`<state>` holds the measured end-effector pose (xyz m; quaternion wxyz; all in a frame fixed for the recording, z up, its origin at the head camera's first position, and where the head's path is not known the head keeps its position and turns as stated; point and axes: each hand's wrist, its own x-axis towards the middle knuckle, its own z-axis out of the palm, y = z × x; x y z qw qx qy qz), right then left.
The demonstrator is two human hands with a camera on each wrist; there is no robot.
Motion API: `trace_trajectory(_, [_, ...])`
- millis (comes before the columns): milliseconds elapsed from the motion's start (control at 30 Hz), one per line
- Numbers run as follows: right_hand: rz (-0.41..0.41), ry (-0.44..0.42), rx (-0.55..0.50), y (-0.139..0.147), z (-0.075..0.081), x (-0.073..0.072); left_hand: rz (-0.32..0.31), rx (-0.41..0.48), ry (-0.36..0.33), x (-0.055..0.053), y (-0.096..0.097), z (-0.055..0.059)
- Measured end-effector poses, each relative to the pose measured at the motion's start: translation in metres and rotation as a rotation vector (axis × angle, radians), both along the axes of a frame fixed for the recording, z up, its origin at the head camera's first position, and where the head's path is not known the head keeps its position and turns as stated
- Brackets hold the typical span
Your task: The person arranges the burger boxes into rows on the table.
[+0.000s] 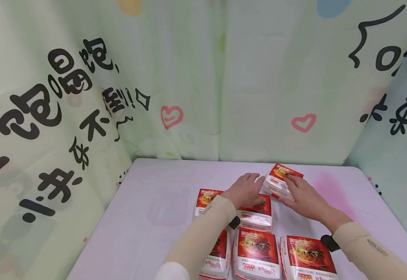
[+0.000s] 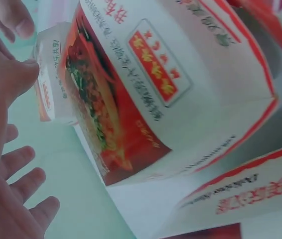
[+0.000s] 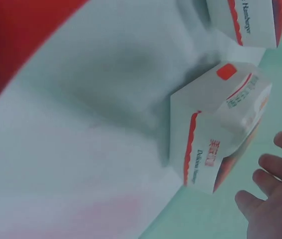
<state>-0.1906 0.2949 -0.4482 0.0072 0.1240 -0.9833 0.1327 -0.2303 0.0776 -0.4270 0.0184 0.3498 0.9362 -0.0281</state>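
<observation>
Red-and-white paper hamburger boxes stand on the table. My left hand [image 1: 247, 190] reaches over the middle box [image 1: 259, 217] of the second row, and in the left wrist view its fingers [image 2: 26, 184] are extended and spread. At the far right stands a turned box [image 1: 276, 184], apart from the rows. My right hand [image 1: 306, 196] is at that box's right side, overlapping it in the head view. In the right wrist view the fingers [image 3: 273, 172] are nearly straight, beside the box [image 3: 215, 134], with none curled round it.
Several more boxes stand nearer me: a front box [image 1: 257, 252], a right front box [image 1: 308, 256], a left front box [image 1: 217, 256] partly behind my left sleeve, and a left box [image 1: 206, 198] behind it. Printed curtains [image 1: 259, 97] enclose the white table [image 1: 147, 217].
</observation>
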Motion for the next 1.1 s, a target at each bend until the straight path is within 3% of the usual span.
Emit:
trace_trajectory(200, [-0.035, 0.023, 0.019, 0.008, -0.003, -0.01, -0.02, -0.043, 0.037, -0.003, 0.017, 0.002])
trace_trajectory(400, [-0.074, -0.003, 0.044, 0.014, -0.005, -0.022, 0.027, -0.069, -0.005, -0.006, 0.039, -0.001])
trace_trajectory(567, [-0.096, -0.035, 0.065, 0.02, -0.007, -0.03, 0.054, -0.092, 0.002, -0.008, 0.051, -0.004])
trace_trajectory(767, [-0.106, -0.072, 0.05, 0.02, -0.014, -0.033, 0.05, -0.098, 0.032, -0.006, 0.061, -0.009])
trace_trajectory(933, [-0.093, -0.032, 0.047, 0.018, -0.02, -0.032, 0.052, -0.098, 0.058, -0.006, 0.07, -0.014])
trace_trajectory(1100, [-0.112, -0.031, 0.046, 0.017, -0.019, -0.031, 0.061, -0.163, 0.061, -0.004, 0.076, -0.016])
